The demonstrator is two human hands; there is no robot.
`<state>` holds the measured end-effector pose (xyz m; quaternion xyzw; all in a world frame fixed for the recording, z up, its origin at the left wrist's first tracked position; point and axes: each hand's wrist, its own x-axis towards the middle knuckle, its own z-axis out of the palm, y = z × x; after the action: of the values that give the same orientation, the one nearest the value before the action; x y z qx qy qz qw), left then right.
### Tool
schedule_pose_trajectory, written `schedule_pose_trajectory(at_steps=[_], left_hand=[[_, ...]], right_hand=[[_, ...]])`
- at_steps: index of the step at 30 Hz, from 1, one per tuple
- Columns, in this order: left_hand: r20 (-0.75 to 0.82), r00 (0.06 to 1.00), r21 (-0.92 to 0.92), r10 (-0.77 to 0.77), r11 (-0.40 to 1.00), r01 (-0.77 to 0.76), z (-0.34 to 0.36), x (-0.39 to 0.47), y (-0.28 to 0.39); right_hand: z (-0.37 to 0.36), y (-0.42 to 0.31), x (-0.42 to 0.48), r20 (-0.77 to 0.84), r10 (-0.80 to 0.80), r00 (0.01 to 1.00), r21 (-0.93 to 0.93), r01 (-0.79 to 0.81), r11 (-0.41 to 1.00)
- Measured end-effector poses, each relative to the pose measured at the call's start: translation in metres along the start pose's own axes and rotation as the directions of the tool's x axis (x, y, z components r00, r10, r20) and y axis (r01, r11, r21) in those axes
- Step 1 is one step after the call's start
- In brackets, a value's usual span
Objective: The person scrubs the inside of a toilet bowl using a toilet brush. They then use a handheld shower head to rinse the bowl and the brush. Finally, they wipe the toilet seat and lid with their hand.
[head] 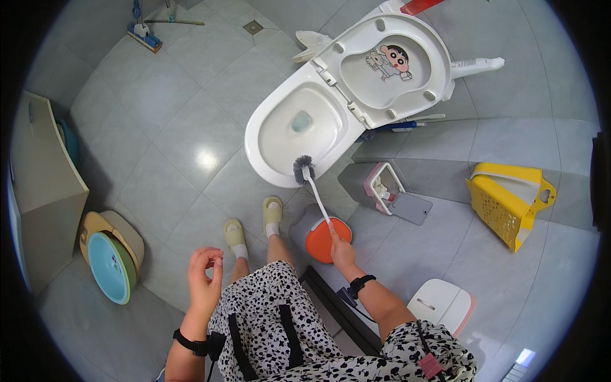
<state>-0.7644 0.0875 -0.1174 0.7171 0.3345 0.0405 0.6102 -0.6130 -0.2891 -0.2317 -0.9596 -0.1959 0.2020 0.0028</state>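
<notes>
My right hand (342, 250) grips the white handle of a toilet brush (317, 198). The dark grey bristle head (303, 169) appears over the near rim of the white toilet bowl (267, 129); I cannot tell if it touches. A little water (301, 122) lies in the bowl. Its seat and lid (363, 90) are raised, showing a cartoon sticker (391, 62). Empty, with fingers loosely curled and the thumb apart, my left hand (205, 279) hovers above the floor beside my patterned skirt.
A grey bin with an orange lid (328, 240) stands under my right hand. Right of the toilet, a waste bin (365, 186) stands uncovered. A yellow basket (510, 203) hangs on the wall. Basins (110, 267) lie at left; a floor brush (144, 38) stands far left.
</notes>
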Motion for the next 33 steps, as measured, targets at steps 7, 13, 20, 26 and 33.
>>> schedule_pose_trajectory(at_steps=[7, 13, 20, 26, 33], left_hand=[[-0.027, 0.999, 0.025, -0.027, 0.999, 0.028, -0.005, 0.008, -0.002], [-0.012, 0.999, 0.029, -0.033, 0.999, 0.033, 0.013, 0.01, -0.008], [-0.031, 0.994, 0.006, -0.107, 0.994, 0.108, 0.026, 0.024, -0.007], [-0.048, 0.994, 0.008, -0.102, 0.995, 0.103, 0.033, 0.041, 0.002], [-0.047, 0.995, -0.046, -0.084, 0.996, 0.082, 0.063, 0.064, 0.034]], right_hand=[[-0.022, 0.059, 0.126, -0.191, 0.126, 0.974, -0.039, -0.136, 0.99], [-0.057, 0.016, 0.253, 0.087, -0.008, 0.996, -0.284, 0.032, 0.958], [-0.007, -0.023, 0.326, 0.055, 0.245, 0.968, -0.112, -0.238, 0.965], [-0.033, -0.017, 0.332, 0.183, -0.243, 0.953, -0.626, 0.304, 0.719], [-0.08, -0.055, 0.288, 0.442, -0.358, 0.822, 0.247, 0.272, 0.93]])
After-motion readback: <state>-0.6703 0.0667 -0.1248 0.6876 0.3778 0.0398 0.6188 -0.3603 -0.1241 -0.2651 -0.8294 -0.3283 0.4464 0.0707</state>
